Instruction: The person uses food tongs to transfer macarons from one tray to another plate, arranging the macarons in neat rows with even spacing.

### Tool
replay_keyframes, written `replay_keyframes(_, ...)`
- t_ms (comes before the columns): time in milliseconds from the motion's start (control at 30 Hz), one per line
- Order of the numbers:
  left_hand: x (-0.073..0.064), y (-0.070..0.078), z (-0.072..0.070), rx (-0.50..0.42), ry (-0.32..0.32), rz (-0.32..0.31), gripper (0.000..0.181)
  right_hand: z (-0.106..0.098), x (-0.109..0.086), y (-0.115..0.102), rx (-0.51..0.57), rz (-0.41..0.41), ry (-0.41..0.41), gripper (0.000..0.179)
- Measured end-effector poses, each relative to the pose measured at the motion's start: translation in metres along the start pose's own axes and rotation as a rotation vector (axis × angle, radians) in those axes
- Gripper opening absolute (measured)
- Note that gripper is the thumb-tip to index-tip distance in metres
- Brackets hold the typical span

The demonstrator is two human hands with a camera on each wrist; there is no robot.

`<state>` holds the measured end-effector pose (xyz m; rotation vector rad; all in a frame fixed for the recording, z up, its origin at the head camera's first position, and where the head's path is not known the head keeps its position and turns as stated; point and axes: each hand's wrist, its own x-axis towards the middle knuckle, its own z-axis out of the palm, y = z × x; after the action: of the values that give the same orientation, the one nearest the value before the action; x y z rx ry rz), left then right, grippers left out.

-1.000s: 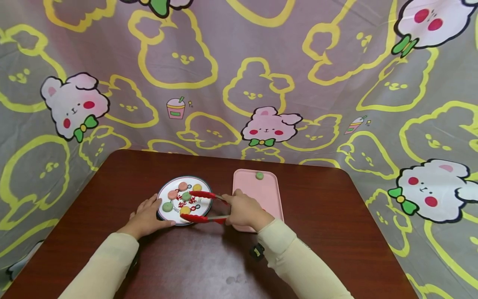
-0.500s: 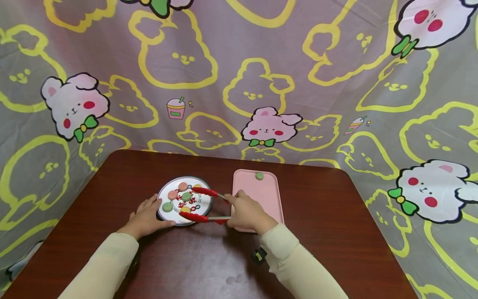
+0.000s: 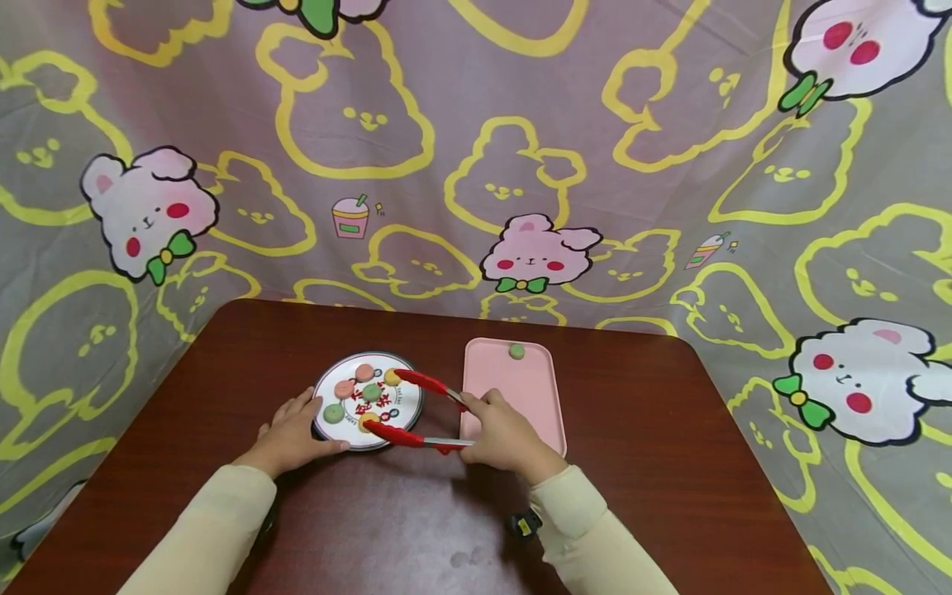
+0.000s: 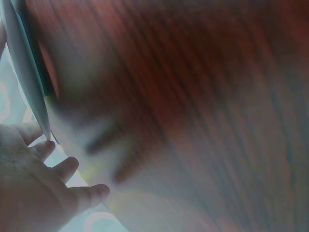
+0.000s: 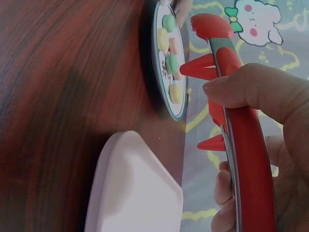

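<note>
My left hand (image 3: 292, 431) rests at the left rim of a round white plate (image 3: 348, 365), its fingers fairly straight in the left wrist view. Pink, green and yellow macarons lie on the plate, among them a green macaron (image 3: 371, 392) near its middle. My right hand (image 3: 507, 431) grips red-and-metal tongs (image 5: 248, 159). The arms of the tongs stand spread apart with nothing pinched between them. In the head view their tips overlap two yellow macarons, one at the back (image 3: 391, 377) and one at the front (image 3: 368, 422).
Right of the plate lies a pink rectangular tray (image 3: 513, 397), partly behind my right hand. A single green macaron (image 3: 516, 351) sits at its far end. The brown wooden table (image 3: 640, 430) meets a patterned curtain (image 3: 416, 182) behind.
My right hand has drawn the tongs a little to the right, and their tips now overlap the plate less. The left hand, the plate and the macarons have stayed in place.
</note>
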<state>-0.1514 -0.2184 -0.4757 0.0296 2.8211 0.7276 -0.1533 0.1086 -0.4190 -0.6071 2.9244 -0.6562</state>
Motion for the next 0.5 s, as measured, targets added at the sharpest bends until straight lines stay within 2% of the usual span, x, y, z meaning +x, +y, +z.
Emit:
replay_keyframes(200, 0.000, -0.001, 0.001, -0.003, 0.004, 0.005, 0.114, 0.001, -0.006, 0.008, 0.039, 0.007, 0.043, 0.084)
replay_keyframes(500, -0.001, 0.000, 0.000, -0.008, 0.000, -0.003, 0.115, 0.000, -0.014, 0.019, 0.055, -0.003, 0.054, 0.084)
